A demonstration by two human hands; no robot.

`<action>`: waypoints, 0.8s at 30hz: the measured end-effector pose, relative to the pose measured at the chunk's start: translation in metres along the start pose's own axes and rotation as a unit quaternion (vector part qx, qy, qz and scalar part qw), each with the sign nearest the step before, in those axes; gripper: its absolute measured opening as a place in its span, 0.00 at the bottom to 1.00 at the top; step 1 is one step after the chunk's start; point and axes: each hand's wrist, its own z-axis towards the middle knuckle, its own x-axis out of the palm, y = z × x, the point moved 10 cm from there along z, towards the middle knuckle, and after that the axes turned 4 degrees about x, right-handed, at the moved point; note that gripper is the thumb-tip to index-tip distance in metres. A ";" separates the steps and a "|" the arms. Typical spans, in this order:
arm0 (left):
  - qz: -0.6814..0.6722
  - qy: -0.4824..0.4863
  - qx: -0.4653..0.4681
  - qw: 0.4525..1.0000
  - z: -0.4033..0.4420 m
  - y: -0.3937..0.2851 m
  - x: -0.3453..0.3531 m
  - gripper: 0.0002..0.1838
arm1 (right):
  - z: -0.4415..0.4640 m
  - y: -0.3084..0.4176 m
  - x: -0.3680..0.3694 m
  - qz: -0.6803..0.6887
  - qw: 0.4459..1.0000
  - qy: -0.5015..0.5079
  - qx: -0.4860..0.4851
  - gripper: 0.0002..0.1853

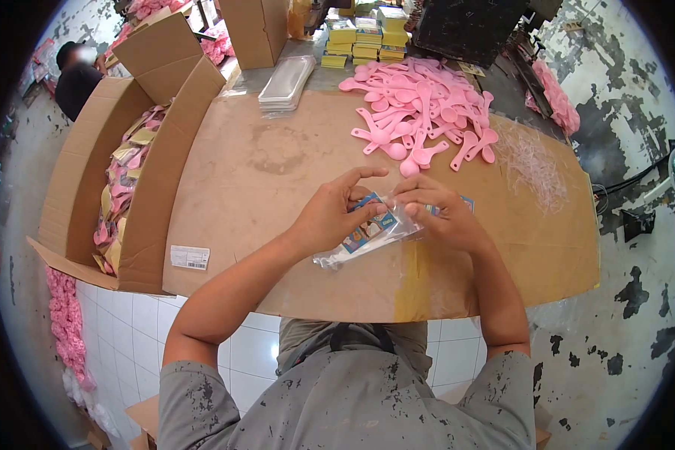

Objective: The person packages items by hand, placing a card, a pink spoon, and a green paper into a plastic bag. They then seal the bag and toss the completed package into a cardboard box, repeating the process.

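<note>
In the middle of the cardboard-topped table, my left hand (337, 208) has its thumb and fingers closed on a blue printed card (369, 234). A clear plastic bag (399, 225) lies against this card and runs between my two hands. My right hand (444, 216) pinches the bag with thumb and forefinger. Part of another blue card (467, 202) shows behind my right hand, which hides most of it. How far the first card sits within the bag, I cannot tell. Beyond my hands lies a heap of pink plastic spoons (424, 105).
An open cardboard box (146, 202) at the left contains packed pink and yellow items. At the back are a stack of clear bags (286, 84) and card stacks (366, 37). Loose clear strips (536, 169) lie right of the spoons. A person (77, 81) is at far left.
</note>
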 end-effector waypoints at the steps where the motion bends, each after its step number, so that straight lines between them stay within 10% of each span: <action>1: -0.008 0.000 0.007 1.000 0.001 0.001 0.000 0.27 | 0.002 -0.004 -0.003 0.001 1.000 0.024 0.008 0.15; 3: -0.024 -0.003 0.021 1.000 0.002 0.006 -0.002 0.27 | 0.000 -0.048 -0.057 0.021 0.979 -0.136 0.151 0.16; 5: -0.016 -0.007 0.035 0.999 0.003 0.007 -0.005 0.26 | -0.006 -0.071 -0.121 -0.243 0.920 -0.292 0.093 0.15; 8: 0.000 0.008 0.030 1.000 0.001 0.000 -0.002 0.27 | -0.025 -0.126 -0.153 -0.395 0.857 -0.308 0.123 0.15; 24: -0.032 0.025 0.011 0.999 0.005 0.006 -0.004 0.19 | -0.005 -0.048 -0.073 -0.248 0.940 -0.155 0.175 0.17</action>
